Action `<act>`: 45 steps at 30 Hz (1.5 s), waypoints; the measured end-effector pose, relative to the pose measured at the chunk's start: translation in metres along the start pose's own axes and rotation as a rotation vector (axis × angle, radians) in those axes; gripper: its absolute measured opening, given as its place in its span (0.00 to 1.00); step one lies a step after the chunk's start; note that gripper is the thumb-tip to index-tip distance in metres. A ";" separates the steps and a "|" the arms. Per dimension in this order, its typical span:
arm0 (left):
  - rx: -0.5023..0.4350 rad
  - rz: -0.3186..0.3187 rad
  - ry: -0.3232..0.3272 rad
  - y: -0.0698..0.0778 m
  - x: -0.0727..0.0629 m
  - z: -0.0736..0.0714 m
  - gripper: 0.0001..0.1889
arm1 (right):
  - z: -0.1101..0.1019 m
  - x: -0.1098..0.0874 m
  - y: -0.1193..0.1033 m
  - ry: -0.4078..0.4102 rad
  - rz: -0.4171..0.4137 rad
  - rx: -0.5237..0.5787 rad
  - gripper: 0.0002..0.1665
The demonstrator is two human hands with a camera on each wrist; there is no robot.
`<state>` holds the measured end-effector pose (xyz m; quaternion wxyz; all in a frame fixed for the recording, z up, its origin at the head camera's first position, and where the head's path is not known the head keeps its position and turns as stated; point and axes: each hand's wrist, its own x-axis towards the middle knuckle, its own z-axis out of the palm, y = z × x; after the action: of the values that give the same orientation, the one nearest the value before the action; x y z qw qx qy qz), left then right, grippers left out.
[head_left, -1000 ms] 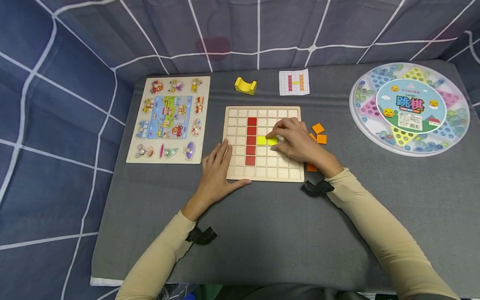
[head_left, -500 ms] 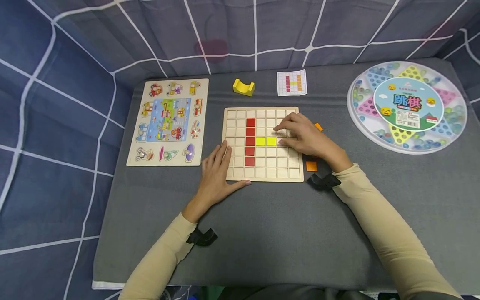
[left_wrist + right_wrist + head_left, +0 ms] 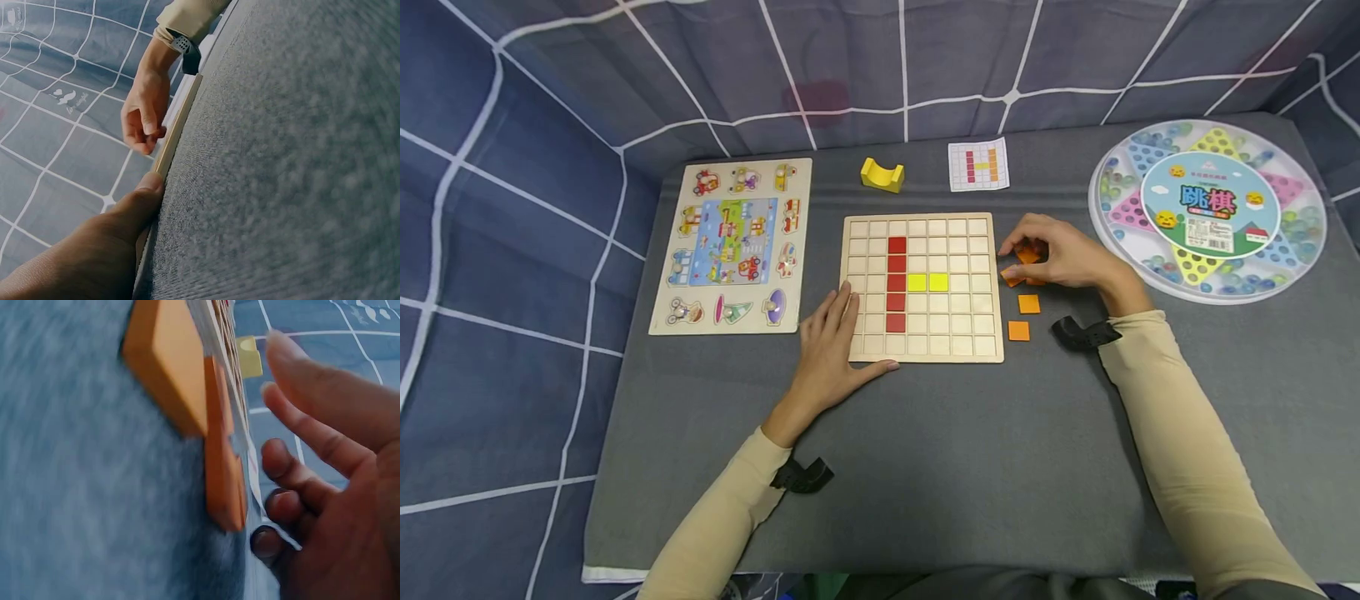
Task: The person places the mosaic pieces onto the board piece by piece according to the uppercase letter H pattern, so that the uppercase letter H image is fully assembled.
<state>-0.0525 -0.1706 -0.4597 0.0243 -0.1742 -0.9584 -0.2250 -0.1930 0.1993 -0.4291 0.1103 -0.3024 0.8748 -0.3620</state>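
Observation:
A wooden grid board point(image 3: 955, 344) lies on the grey table. Its squares bear a column of several red tiles point(image 3: 897, 283) and two yellow tiles point(image 3: 917, 282) running right from that column. My left hand point(image 3: 826, 360) rests on the board's lower left corner, fingers straight along the left edge, thumb along the near edge. Beyond the board's right edge, my right hand point(image 3: 1060, 254) is over a small cluster of orange tiles point(image 3: 1027, 257), thumb and forefinger apart around them. In the right wrist view the right hand point(image 3: 337, 450) shows nothing between thumb and fingers.
Two more orange tiles point(image 3: 1018, 331) lie nearer the person. Behind the board are a yellow arch-shaped block point(image 3: 882, 175) and a printed pattern card point(image 3: 978, 165). A picture puzzle board point(image 3: 662, 308) lies left, a round marble-game box point(image 3: 1210, 208) right. A tiled-pattern cloth point(image 3: 850, 67) hangs behind.
My right hand has left the board, where the second yellow tile now lies uncovered, and has moved right to the orange tiles. My left hand has stayed on the board's corner.

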 end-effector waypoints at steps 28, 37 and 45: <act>0.004 0.012 0.012 -0.003 0.001 -0.001 0.61 | -0.004 -0.002 0.003 -0.145 0.016 -0.014 0.14; 0.010 0.015 0.013 -0.002 0.001 0.000 0.61 | -0.002 -0.001 0.006 -0.136 0.015 -0.011 0.15; 0.003 0.009 0.005 -0.001 0.000 0.000 0.61 | -0.001 -0.003 0.008 -0.138 0.025 -0.005 0.14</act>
<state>-0.0529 -0.1717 -0.4607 0.0282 -0.1777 -0.9579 -0.2237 -0.1946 0.2060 -0.4335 0.1744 -0.3159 0.8698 -0.3366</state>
